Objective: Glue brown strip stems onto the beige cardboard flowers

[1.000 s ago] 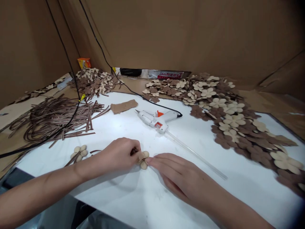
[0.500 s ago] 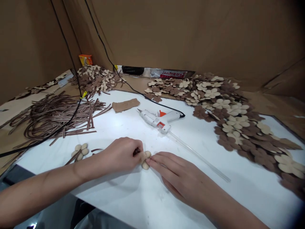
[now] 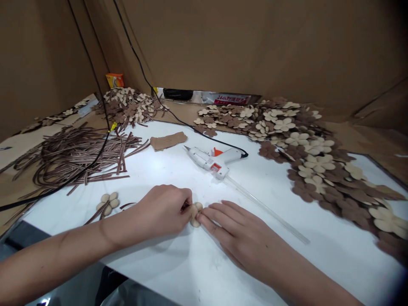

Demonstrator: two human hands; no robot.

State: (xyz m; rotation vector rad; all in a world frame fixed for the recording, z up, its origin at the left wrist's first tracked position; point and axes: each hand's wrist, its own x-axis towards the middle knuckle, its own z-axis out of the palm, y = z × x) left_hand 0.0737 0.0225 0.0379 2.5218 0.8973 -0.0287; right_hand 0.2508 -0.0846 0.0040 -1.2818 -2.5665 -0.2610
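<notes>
A small cream fabric flower (image 3: pixel 196 214) lies on the white board, partly covered by my fingers. My left hand (image 3: pixel 168 209) is closed with its fingertips pinched at the flower's left side; whatever else is in that pinch is hidden. From the right, my right hand (image 3: pixel 234 229) presses its fingertips on the flower's edge, its other fingers lying close together. Left of my left wrist rests another cream flower (image 3: pixel 108 202) with a brown ribbon strip (image 3: pixel 97 213) across it. Beyond my hands lies a white hot glue gun (image 3: pixel 210 161) with a clear glue stick (image 3: pixel 267 209) sticking out.
A heap of brown ribbon strips (image 3: pixel 86 153) spreads at the left, crossed by a black cord (image 3: pixel 137 59). Cream and brown flower cutouts (image 3: pixel 315 165) pile along the right. A cardboard scrap (image 3: pixel 168 140) and an orange box (image 3: pixel 114 80) are farther back.
Both hands stay at the flower, with slight finger shifts. My left fingers now cover a little more of its left side. The glue gun and heaps have not moved.
</notes>
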